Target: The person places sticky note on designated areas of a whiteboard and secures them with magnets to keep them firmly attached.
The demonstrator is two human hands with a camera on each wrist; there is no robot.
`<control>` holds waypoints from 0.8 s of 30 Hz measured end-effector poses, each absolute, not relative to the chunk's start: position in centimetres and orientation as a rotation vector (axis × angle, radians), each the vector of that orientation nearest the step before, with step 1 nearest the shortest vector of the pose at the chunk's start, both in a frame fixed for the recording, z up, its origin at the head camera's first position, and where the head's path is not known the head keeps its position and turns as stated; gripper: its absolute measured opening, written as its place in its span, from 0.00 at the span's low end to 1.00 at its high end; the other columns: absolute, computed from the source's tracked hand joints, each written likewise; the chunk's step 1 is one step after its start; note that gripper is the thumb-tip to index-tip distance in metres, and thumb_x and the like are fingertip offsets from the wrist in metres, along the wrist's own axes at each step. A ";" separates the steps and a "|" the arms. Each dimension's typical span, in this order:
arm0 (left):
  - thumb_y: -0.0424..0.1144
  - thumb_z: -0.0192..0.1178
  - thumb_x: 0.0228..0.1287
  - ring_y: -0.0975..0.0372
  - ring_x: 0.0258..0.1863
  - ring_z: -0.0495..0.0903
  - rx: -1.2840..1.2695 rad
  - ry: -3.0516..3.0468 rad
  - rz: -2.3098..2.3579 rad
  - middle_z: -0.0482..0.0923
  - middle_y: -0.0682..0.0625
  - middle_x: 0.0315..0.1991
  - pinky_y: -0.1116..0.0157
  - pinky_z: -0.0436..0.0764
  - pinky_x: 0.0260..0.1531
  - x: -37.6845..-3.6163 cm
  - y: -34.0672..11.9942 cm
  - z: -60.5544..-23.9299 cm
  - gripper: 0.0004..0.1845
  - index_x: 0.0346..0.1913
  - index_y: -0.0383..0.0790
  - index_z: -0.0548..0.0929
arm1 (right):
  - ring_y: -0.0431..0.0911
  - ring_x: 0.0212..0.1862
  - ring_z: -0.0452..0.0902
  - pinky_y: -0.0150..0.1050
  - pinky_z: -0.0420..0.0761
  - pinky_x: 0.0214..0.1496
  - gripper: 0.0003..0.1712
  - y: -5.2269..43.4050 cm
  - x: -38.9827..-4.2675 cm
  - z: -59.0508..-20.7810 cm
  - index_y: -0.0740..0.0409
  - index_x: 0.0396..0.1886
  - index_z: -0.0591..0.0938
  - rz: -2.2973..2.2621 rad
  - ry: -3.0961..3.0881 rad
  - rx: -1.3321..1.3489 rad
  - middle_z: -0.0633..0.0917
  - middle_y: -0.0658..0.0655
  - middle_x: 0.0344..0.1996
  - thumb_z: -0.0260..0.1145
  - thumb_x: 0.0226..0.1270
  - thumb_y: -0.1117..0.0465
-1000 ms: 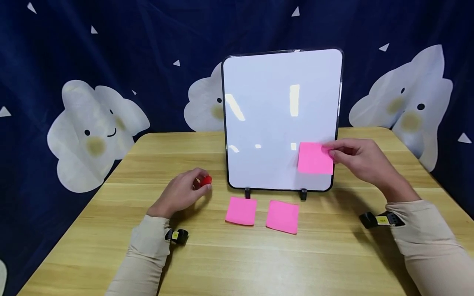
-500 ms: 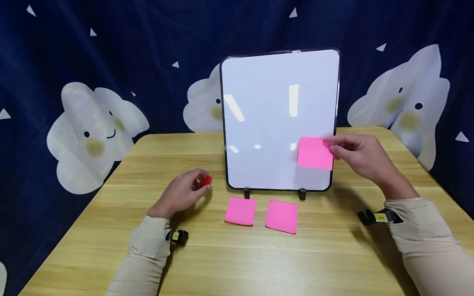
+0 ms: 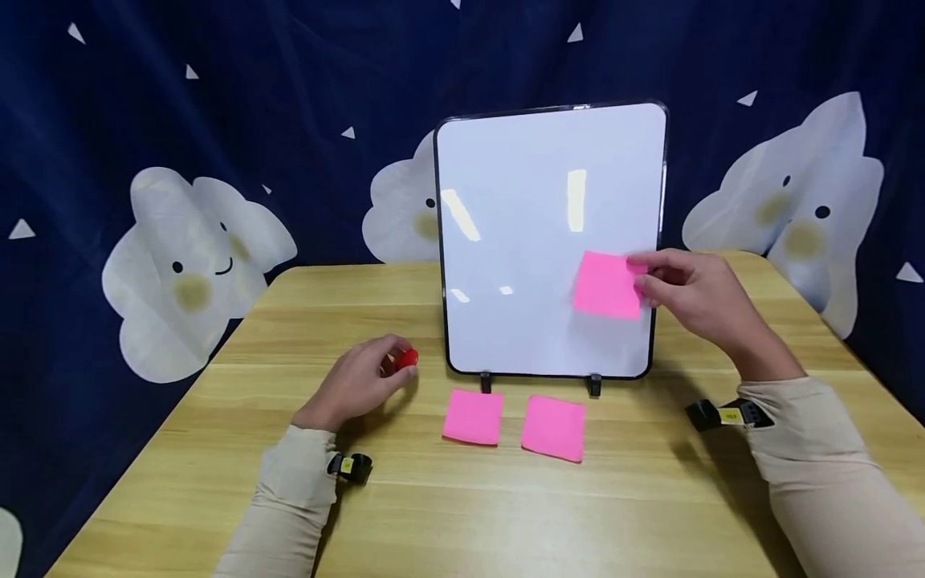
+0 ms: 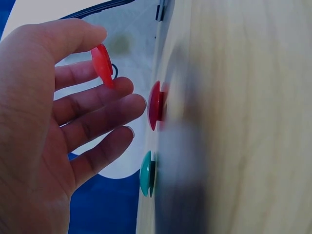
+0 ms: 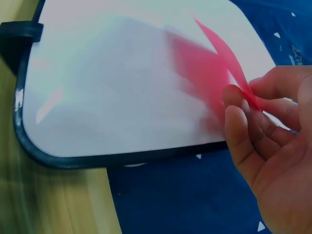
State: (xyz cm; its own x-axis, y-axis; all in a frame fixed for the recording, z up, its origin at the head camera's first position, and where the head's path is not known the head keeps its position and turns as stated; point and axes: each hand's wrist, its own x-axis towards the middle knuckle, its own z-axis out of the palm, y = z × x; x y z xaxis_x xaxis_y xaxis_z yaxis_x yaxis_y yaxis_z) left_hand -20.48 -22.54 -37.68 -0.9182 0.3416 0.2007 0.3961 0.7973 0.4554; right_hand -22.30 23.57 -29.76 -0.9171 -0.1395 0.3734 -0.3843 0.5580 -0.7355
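Observation:
A white magnetic board [image 3: 535, 217] stands upright on the wooden table [image 3: 433, 514]. My right hand [image 3: 643, 281] pinches a pink sticky note [image 3: 605, 285] by its right edge, in front of the board's lower right part. The right wrist view shows the note [image 5: 222, 53] bent between thumb and fingers [image 5: 243, 126], close to the board [image 5: 112, 73]. My left hand [image 3: 393, 365] rests on the table left of the board and pinches a red magnet [image 4: 102, 63] between thumb and forefinger.
Two more pink notes [image 3: 473, 417] [image 3: 552, 427] lie flat in front of the board's black feet. A second red magnet [image 4: 156, 105] and a green magnet [image 4: 146, 173] sit on the table by my left fingers. A dark blue cloth with white clouds [image 3: 188, 265] hangs behind.
My right hand has raised the pink note a little higher and slightly left along the board's face. The left hand has stayed put with its magnet.

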 end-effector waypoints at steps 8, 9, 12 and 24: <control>0.48 0.64 0.69 0.65 0.35 0.79 -0.615 -2.879 -0.781 0.80 0.59 0.37 0.63 0.80 0.37 -20.2 -22.2 -38.0 0.13 0.51 0.47 0.82 | 0.44 0.31 0.73 0.34 0.69 0.23 0.19 23.7 -22.1 -29.7 0.55 0.59 0.84 1.201 -2.538 0.328 0.85 0.57 0.36 0.68 0.70 0.58; 0.48 0.64 0.68 0.65 0.35 0.79 -0.603 -2.882 -0.776 0.80 0.59 0.37 0.63 0.80 0.37 -20.2 -22.2 -38.0 0.13 0.50 0.48 0.82 | 0.43 0.31 0.73 0.34 0.69 0.23 0.19 23.7 -22.2 -29.7 0.55 0.59 0.84 1.209 -2.520 0.327 0.86 0.56 0.35 0.68 0.70 0.58; 0.48 0.64 0.68 0.64 0.34 0.78 -0.602 -2.876 -0.760 0.80 0.58 0.38 0.63 0.80 0.37 -20.3 -22.3 -38.0 0.13 0.51 0.47 0.82 | 0.40 0.30 0.75 0.31 0.69 0.23 0.18 23.5 -22.2 -29.8 0.55 0.57 0.85 1.226 -2.461 0.321 0.86 0.53 0.34 0.68 0.70 0.58; 0.49 0.64 0.68 0.63 0.35 0.78 -0.599 -2.865 -0.732 0.81 0.57 0.39 0.63 0.80 0.37 -20.4 -22.4 -38.0 0.15 0.52 0.47 0.82 | 0.42 0.31 0.74 0.26 0.71 0.24 0.15 22.8 -22.4 -29.8 0.57 0.54 0.87 1.189 -2.373 0.286 0.87 0.60 0.42 0.65 0.72 0.60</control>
State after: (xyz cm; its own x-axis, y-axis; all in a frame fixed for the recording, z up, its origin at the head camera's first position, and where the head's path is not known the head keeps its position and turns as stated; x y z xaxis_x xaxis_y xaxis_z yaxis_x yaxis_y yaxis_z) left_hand -20.44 -22.38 -37.96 -0.9137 0.3455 0.2139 0.4058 0.8042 0.4343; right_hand -22.39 22.75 -29.79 -0.8690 0.0222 0.4944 -0.3826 0.6034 -0.6996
